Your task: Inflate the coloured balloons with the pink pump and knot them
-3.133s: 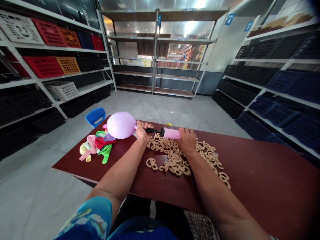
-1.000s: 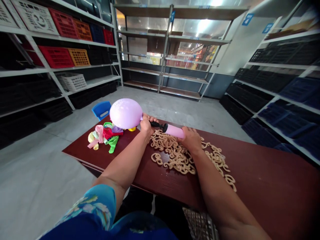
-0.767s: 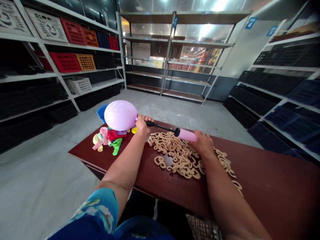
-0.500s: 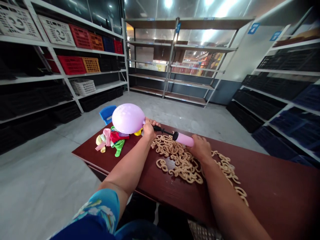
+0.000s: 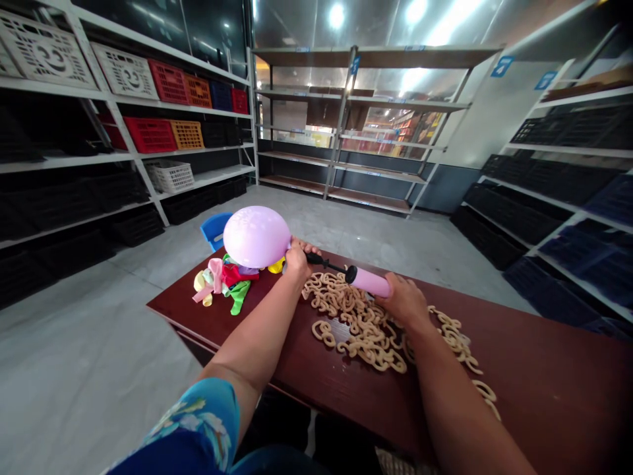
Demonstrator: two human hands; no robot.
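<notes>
A pale purple balloon (image 5: 257, 237), blown up and rounded, hangs over the left part of the table. My left hand (image 5: 299, 258) is closed around its neck, where it meets the black nozzle end of a hand pump. The pump's pink barrel (image 5: 370, 282) is gripped by my right hand (image 5: 406, 300) at its far right end, and a black rod shows between the two hands. Below and around the pump lie many tan curled pieces (image 5: 353, 320), loosely heaped. Limp balloons (image 5: 230, 280) in several colours lie beneath the inflated one.
The dark red table (image 5: 534, 369) stretches off to the right. Behind its left end stands a blue chair (image 5: 215, 231). Shelving with crates (image 5: 151, 134) lines the left wall, a metal rack (image 5: 376, 173) stands at the back, and dark crates (image 5: 524, 211) fill shelves at the right.
My right hand and the pink barrel have moved slightly right, leaving a little more of the black rod showing. The whole view has shifted slightly.
</notes>
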